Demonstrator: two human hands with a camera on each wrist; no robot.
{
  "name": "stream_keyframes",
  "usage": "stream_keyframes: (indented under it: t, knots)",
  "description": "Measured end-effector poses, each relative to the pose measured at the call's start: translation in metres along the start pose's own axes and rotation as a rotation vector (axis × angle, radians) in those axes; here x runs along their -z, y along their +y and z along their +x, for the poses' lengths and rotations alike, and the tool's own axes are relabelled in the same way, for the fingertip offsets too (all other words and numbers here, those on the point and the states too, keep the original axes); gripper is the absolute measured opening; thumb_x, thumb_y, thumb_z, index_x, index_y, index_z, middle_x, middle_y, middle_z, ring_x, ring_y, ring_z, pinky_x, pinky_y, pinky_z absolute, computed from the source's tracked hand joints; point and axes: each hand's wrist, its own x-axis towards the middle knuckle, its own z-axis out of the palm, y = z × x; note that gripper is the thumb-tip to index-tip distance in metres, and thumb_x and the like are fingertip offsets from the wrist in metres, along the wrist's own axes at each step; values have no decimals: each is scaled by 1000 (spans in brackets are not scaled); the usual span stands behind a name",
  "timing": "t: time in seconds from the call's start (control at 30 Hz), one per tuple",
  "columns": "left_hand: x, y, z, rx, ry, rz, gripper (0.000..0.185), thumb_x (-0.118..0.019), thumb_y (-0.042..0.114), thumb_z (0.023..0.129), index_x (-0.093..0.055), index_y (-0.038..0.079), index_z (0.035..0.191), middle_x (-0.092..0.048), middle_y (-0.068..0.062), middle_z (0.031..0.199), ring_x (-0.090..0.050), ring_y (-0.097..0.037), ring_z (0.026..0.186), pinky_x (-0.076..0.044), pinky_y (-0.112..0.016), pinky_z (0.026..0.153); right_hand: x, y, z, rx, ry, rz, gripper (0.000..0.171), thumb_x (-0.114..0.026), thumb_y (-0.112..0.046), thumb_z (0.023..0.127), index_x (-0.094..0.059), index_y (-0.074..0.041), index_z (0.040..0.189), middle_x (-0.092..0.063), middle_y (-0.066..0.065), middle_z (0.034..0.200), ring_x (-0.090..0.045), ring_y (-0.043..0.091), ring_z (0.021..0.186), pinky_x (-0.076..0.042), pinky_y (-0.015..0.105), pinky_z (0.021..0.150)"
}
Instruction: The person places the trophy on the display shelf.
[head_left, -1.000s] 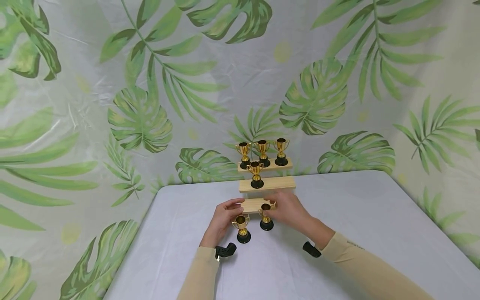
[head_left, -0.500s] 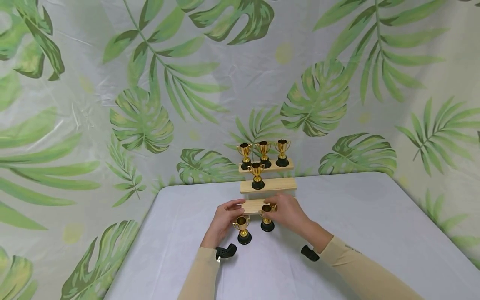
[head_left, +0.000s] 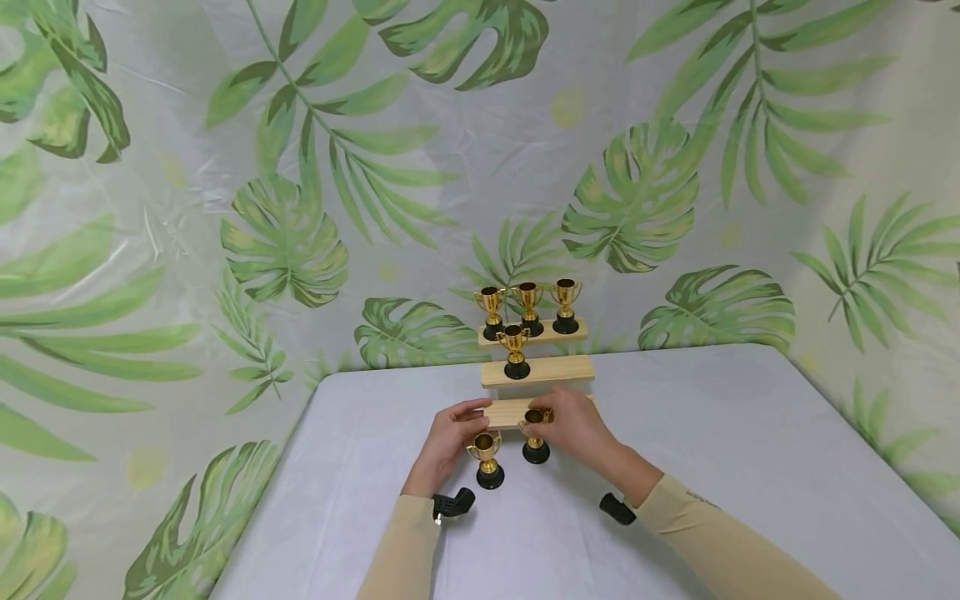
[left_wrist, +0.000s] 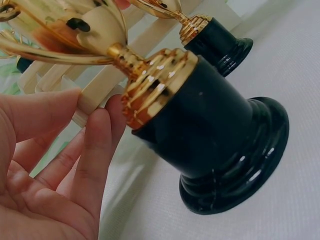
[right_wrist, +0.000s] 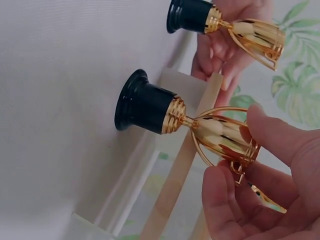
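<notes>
While four gold, black-based cup trophies (head_left: 515, 338) are shelved, two trophies (right_wrist: 172, 114) aren't; right hand (head_left: 573, 425) pinches one, left hand (head_left: 446, 435) the pale wooden bottom shelf (head_left: 506, 412).

In the head view I count six gold trophies (head_left: 487, 454): three just right of centre, one below them, two lower still. Beneath and between them are three wooden planks (head_left: 558, 370). Lower in the frame I have one left hand (head_left: 448, 435), one right hand (head_left: 576, 423), two beige sleeves (head_left: 401, 542), two black wrist pieces (head_left: 453, 503) and one table (head_left: 720, 433).
</notes>
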Motion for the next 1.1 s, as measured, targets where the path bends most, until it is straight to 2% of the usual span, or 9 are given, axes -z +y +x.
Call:
stream_keyframes:
  t: [0.27, 0.63, 0.97, 1.1]
  knots:
    - [-1, 0, 0, 1, 14, 10, 34, -71, 4, 92, -71, 8, 126, -65, -21, 117, -68, -17, 91, -55, -28, 77, 0, -1, 0, -1, 7, -7, 26, -90, -26, 76, -81, -14, 97, -62, -3, 81, -49, 10, 68, -42, 30, 56]
    - [-1, 1, 0, -1, 9, 12, 36, -73, 6, 90, -71, 8, 126, -67, -14, 111, -68, -18, 92, -55, -29, 77, -1, 4, -1, 74, 50, -29, 25, -90, -29, 76, -81, -15, 94, -64, -4, 84, -52, 8, 68, -44, 29, 58]
    - [0, 0, 0, 0, 0, 6, 35, -70, 4, 93, -69, 6, 128, -63, -25, 122, -65, -32, 107, -55, -28, 78, -4, 7, -5, 112, 82, -42, 24, -90, -30, 75, -81, -16, 93, -53, -9, 73, -44, 7, 61, -39, 27, 52]
    - [-1, 1, -1, 1, -2, 4, 35, -68, 3, 93, -70, 7, 128, -62, -26, 124, -66, -32, 107, -55, -28, 78, -5, 7, -6, 126, 103, -39, 23, -90, -28, 75, -81, -16, 92, -54, -8, 73, -43, 7, 60, -38, 26, 51]
